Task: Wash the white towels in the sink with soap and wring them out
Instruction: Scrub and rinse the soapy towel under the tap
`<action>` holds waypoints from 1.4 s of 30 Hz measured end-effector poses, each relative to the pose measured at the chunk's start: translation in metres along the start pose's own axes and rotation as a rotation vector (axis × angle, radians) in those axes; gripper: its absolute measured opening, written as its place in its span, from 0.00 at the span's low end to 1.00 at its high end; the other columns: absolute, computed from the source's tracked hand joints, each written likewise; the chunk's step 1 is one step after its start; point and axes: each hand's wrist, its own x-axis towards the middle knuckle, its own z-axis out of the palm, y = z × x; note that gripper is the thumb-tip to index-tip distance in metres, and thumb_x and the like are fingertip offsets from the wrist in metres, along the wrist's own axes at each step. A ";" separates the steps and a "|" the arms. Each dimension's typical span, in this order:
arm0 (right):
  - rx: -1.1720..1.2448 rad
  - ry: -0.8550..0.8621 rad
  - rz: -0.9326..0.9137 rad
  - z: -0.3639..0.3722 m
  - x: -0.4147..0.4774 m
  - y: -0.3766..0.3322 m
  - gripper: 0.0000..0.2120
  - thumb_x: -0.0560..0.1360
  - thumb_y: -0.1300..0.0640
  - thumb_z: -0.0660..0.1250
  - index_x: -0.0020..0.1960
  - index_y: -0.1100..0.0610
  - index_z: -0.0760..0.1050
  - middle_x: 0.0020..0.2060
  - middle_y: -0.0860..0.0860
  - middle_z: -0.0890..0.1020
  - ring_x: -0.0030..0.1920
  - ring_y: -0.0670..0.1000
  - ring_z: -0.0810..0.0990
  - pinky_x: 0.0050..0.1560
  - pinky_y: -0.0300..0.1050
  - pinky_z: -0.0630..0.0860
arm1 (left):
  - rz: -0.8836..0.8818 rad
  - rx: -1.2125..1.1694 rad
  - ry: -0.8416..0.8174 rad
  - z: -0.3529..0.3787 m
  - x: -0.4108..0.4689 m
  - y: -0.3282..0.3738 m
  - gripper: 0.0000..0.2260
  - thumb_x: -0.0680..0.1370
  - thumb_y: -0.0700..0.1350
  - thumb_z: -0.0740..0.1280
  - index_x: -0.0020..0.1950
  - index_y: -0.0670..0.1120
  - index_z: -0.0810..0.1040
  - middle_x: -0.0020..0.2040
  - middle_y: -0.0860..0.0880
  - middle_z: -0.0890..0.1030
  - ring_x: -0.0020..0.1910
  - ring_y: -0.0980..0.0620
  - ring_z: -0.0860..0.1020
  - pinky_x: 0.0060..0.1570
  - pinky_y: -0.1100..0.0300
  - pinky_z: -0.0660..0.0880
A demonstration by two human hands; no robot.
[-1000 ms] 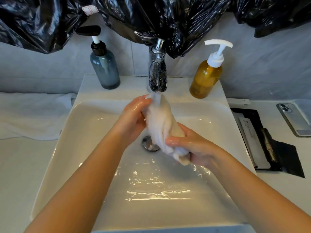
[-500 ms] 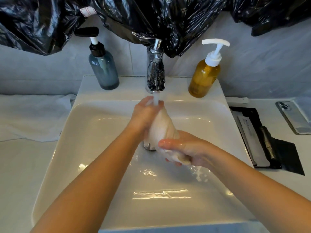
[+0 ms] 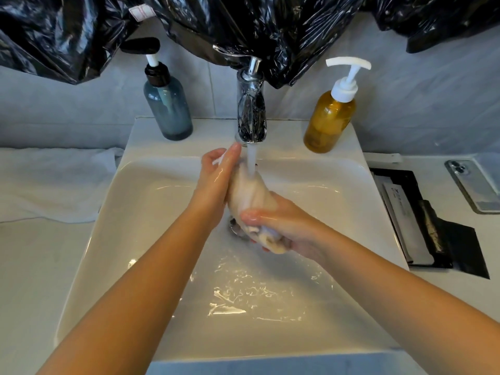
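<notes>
A wet white towel (image 3: 250,194), bunched into a roll, hangs over the white sink (image 3: 151,212) under the running chrome tap (image 3: 251,115). My left hand (image 3: 216,180) grips the towel's upper end, with a bit of cloth showing between the fingers. My right hand (image 3: 276,226) is curled round the lower end just above the drain (image 3: 234,228). Water streams onto the middle of the roll. An amber soap pump bottle (image 3: 328,120) stands right of the tap.
A blue-grey pump bottle (image 3: 169,109) stands left of the tap. Another white towel (image 3: 46,182) lies on the counter to the left. A black tray with sachets (image 3: 422,226) and a phone (image 3: 472,185) lie to the right. Black plastic sheeting (image 3: 243,25) hangs above.
My left hand has shifted along the towel's top end, sliding left of the water stream. The roll has twisted a little between both hands. More water ripples in the basin.
</notes>
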 end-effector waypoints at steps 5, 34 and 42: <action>0.025 0.143 -0.135 0.005 0.002 0.011 0.15 0.72 0.57 0.74 0.57 0.55 0.75 0.41 0.49 0.82 0.38 0.49 0.81 0.33 0.41 0.75 | -0.010 -0.039 -0.104 -0.005 -0.025 -0.033 0.41 0.66 0.64 0.71 0.73 0.49 0.63 0.63 0.47 0.79 0.58 0.48 0.81 0.59 0.45 0.78; 0.418 0.440 -0.313 0.020 0.030 0.030 0.11 0.82 0.56 0.58 0.59 0.55 0.78 0.49 0.53 0.85 0.51 0.52 0.84 0.48 0.46 0.80 | -0.103 -0.251 -0.048 0.003 -0.027 -0.049 0.26 0.80 0.63 0.55 0.61 0.46 0.80 0.54 0.43 0.85 0.55 0.46 0.83 0.56 0.49 0.78; 0.504 0.388 -0.374 0.020 0.034 0.038 0.16 0.70 0.51 0.60 0.53 0.46 0.81 0.53 0.53 0.84 0.57 0.56 0.82 0.59 0.56 0.77 | 0.059 -0.161 0.014 0.005 -0.029 -0.052 0.22 0.77 0.60 0.59 0.57 0.45 0.79 0.53 0.44 0.83 0.53 0.45 0.83 0.56 0.45 0.79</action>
